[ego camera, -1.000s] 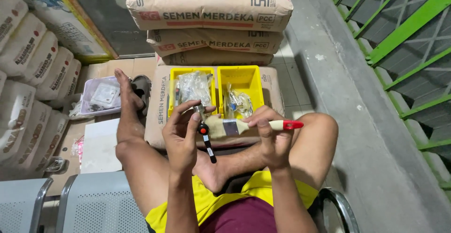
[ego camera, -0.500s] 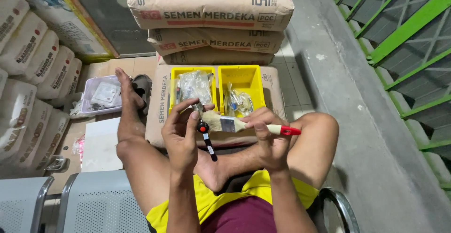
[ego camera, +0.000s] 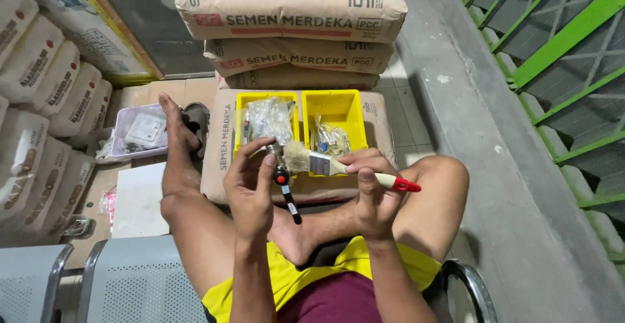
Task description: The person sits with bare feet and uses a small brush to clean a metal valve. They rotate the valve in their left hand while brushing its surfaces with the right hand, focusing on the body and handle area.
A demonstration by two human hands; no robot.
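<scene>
I see stacked tan cement sacks (ego camera: 293,10) behind twin yellow bins (ego camera: 338,105) holding clear bagged parts. Before the bins, my right hand (ego camera: 371,196) grips a red-handled paintbrush (ego camera: 338,167) — my left hand (ego camera: 250,189) pinches a small black-and-red tool (ego camera: 284,183).

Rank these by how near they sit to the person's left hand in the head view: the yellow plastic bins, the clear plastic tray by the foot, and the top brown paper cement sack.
From the left hand, nearest first:
1. Yellow plastic bins, just beyond the fingers, on the flat sack.
2. Clear plastic tray, off to the left beside the foot.
3. Top brown paper cement sack, farthest, crowning the stack behind the bins.
</scene>
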